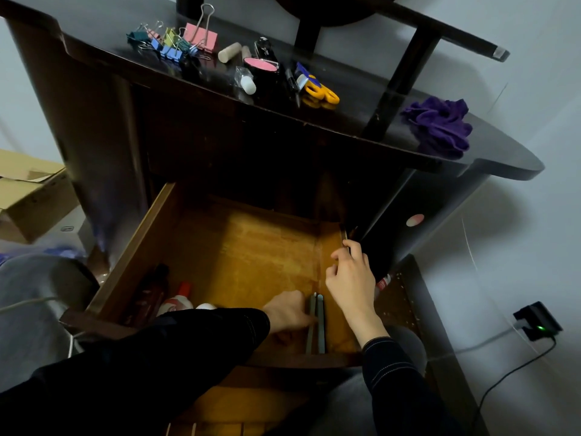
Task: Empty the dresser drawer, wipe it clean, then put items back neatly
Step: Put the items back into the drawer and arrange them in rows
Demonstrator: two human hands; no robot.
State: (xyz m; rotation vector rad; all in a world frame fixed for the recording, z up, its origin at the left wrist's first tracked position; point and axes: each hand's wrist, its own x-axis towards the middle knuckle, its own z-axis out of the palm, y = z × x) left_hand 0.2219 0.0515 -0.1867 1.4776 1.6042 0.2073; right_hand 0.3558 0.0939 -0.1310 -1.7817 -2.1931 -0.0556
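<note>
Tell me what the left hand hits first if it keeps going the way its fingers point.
The left hand points right, at the two grey sticks by the drawer's right wall. It would meet those first; it may already touch them, depth is unclear.

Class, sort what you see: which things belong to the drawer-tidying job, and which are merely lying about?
Belongs to the job:
drawer
grey sticks
glue bottle
binder clips
yellow scissors
purple cloth
left hand
right hand

Lying about:
cardboard box
wall plug
</note>
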